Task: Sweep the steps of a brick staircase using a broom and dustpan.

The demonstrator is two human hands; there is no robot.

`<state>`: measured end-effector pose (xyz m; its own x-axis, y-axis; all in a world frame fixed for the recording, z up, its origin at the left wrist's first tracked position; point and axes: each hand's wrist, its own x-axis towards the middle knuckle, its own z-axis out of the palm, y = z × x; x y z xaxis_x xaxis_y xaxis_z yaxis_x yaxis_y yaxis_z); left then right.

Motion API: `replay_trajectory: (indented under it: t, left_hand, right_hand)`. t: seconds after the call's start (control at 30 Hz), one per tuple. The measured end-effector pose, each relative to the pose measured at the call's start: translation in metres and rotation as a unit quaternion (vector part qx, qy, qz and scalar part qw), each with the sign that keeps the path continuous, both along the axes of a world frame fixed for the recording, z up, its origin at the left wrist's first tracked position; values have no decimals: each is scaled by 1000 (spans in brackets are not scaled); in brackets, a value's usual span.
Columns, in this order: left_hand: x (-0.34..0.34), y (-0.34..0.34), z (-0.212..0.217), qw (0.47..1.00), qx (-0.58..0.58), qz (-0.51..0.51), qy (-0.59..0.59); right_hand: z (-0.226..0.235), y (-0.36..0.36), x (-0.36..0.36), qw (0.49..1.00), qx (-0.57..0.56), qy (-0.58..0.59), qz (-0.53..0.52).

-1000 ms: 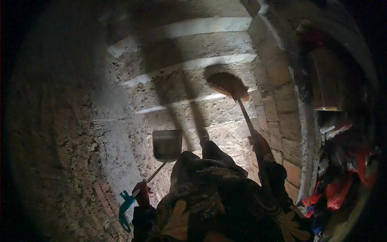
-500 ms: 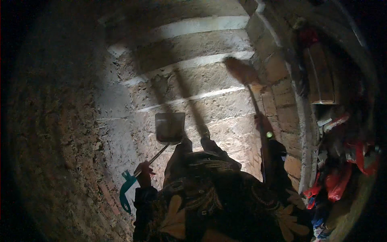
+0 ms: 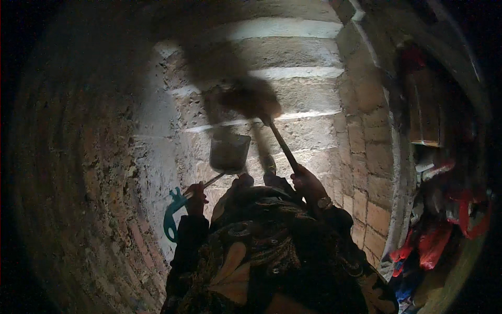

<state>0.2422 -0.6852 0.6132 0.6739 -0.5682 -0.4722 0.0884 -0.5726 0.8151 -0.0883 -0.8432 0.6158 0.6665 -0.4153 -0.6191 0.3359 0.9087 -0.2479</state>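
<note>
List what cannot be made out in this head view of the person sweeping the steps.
- Brush: head blurred by motion.
- Dustpan: contents too dark to tell.
- Right hand: fingers dim on the handle.
- Left hand: partly hidden by the sleeve.
- Red things at right: dark, unclear.

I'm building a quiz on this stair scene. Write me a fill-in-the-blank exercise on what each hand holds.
1. The left hand grips the thin handle of a flat metal ____.
2. The right hand grips the stick of a ____.
3. The end of the dustpan handle below the left hand is coloured ____.
4. Both tools are held over stone ____.

Missing words: dustpan; broom; teal; steps
</note>
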Motion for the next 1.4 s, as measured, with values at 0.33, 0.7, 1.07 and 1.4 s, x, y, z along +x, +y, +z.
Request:
replay_trajectory:
  t: [0.33, 0.7, 1.07, 1.4]
  left_hand:
    - [-12, -6, -12, 996, -71, 50, -1]
    - [-7, -25, -26, 991, -62, 118, 10]
    - [16, -37, -55, 983, -39, 160, -80]
    - [46, -18, -108, 944, -86, 18, -318]
  right_hand:
    - [16, -32, -52, 975, 4, 223, 2]
    - [-69, -106, -171, 982, 53, 168, -74]
    - [-87, -90, -60, 965, 237, -109, -39]
    - [-15, -41, 73, 943, -207, 34, 257]
